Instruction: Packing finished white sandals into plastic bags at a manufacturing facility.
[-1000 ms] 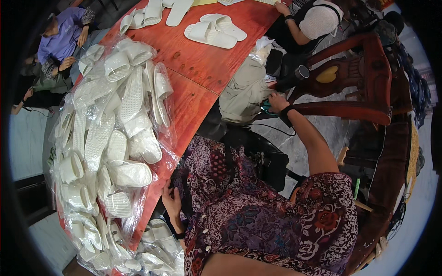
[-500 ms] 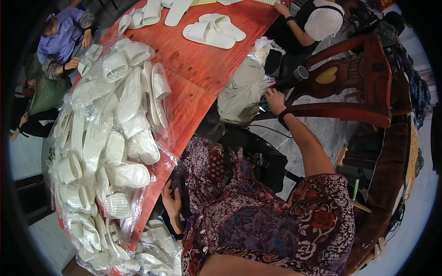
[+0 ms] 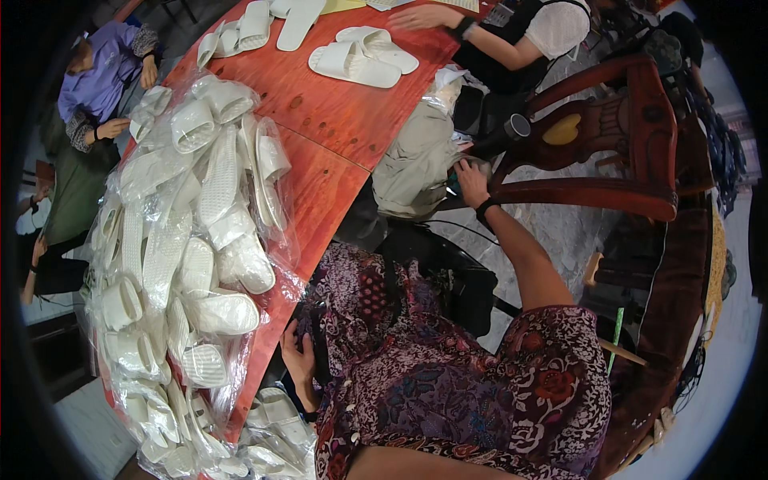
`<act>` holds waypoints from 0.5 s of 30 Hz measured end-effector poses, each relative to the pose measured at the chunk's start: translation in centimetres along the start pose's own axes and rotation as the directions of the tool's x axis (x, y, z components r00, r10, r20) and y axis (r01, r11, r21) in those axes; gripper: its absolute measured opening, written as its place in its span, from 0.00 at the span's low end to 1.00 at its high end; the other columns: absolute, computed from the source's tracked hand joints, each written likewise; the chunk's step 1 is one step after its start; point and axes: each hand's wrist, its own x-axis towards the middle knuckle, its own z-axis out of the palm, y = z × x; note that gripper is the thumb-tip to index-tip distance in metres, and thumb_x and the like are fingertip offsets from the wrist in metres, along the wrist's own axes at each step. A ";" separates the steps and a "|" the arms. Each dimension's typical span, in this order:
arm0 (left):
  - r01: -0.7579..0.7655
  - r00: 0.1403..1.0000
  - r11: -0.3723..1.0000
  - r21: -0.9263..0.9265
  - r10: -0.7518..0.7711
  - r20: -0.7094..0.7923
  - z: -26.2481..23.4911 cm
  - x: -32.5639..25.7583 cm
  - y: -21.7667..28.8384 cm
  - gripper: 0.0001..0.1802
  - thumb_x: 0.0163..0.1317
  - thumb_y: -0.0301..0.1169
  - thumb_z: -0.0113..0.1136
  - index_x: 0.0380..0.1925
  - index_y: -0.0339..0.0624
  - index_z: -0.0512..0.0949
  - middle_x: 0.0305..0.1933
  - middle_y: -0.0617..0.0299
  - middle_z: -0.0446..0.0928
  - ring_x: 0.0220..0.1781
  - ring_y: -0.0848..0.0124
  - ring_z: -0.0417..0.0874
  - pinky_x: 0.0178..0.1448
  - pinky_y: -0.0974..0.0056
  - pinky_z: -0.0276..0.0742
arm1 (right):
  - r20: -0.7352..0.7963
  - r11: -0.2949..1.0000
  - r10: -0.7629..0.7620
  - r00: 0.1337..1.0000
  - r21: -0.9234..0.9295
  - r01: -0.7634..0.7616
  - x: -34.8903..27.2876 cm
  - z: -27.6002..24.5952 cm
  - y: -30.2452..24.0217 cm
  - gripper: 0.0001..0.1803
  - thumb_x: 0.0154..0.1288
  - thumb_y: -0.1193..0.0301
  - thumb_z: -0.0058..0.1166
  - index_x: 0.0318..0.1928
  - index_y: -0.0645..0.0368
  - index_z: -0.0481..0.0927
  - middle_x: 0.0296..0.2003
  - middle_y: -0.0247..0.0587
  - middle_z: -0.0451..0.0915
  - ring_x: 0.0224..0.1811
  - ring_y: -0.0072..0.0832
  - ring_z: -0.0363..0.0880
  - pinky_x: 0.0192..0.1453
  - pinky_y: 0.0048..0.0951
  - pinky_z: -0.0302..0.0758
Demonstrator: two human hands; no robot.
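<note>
My right hand (image 3: 473, 183) reaches forward to the side of a grey-beige cloth bag (image 3: 412, 164) beside the table. Its fingers are bent over a small teal thing at the bag's side, too covered to make out. Low at the table's edge, my left hand (image 3: 298, 357) rests by my lap with its fingers loosely apart, holding nothing visible. Just left of it, a heap of white slippers (image 3: 180, 240) in clear plastic bags covers much of the red wooden table (image 3: 320, 176). A loose pair of white slippers (image 3: 356, 64) lies farther back on the bare wood.
A carved wooden chair (image 3: 656, 144) stands at the right, with a dark cup-shaped object (image 3: 518, 128) near its back. More bagged slippers (image 3: 276, 436) sit below the table edge. One co-worker (image 3: 100, 72) is at the far left; another person's hand (image 3: 424, 18) is over the table's far end.
The co-worker's hand at the far right has moved left over the table, toward the loose slippers. My right hand stays at the bag, its fingers slightly shifted. My left hand has hardly moved.
</note>
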 end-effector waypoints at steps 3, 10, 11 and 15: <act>0.024 1.000 0.999 0.026 -0.025 0.010 -0.1 0.3 0.3 0.22 0.56 0.25 0.55 0.54 0.36 0.71 0.50 0.46 0.71 0.45 0.58 0.77 0.48 0.62 0.73 | -0.115 0.998 -0.047 0.992 0.038 0.052 0.1 1.2 1.2 0.23 0.50 0.77 0.55 0.50 0.57 0.70 0.48 0.40 0.67 0.46 0.39 0.75 0.41 0.31 0.80; -0.018 1.000 1.000 0.009 0.018 0.003 0.0 0.1 0.0 0.23 0.58 0.24 0.55 0.56 0.36 0.70 0.51 0.48 0.72 0.43 0.62 0.78 0.45 0.65 0.74 | 0.083 0.995 0.102 0.991 -0.014 -0.101 1.0 0.8 -1.3 0.16 0.56 0.74 0.52 0.46 0.60 0.72 0.46 0.40 0.67 0.47 0.40 0.74 0.39 0.40 0.79; -0.007 1.000 1.000 0.030 0.006 0.019 -0.1 0.0 0.0 0.24 0.58 0.24 0.54 0.57 0.36 0.69 0.52 0.50 0.73 0.43 0.65 0.79 0.45 0.66 0.75 | 0.104 0.995 0.102 0.989 -0.012 -0.101 0.9 0.6 -1.3 0.16 0.56 0.73 0.53 0.46 0.61 0.72 0.45 0.41 0.66 0.46 0.40 0.74 0.38 0.41 0.79; -0.027 1.000 1.000 -0.014 0.027 0.004 0.2 0.0 -1.0 0.24 0.58 0.24 0.54 0.57 0.36 0.69 0.51 0.49 0.73 0.43 0.65 0.79 0.45 0.66 0.75 | 0.096 0.992 0.094 0.991 0.072 -0.101 0.2 -1.8 -2.2 0.22 0.48 0.76 0.59 0.46 0.63 0.69 0.45 0.46 0.67 0.42 0.41 0.76 0.36 0.34 0.81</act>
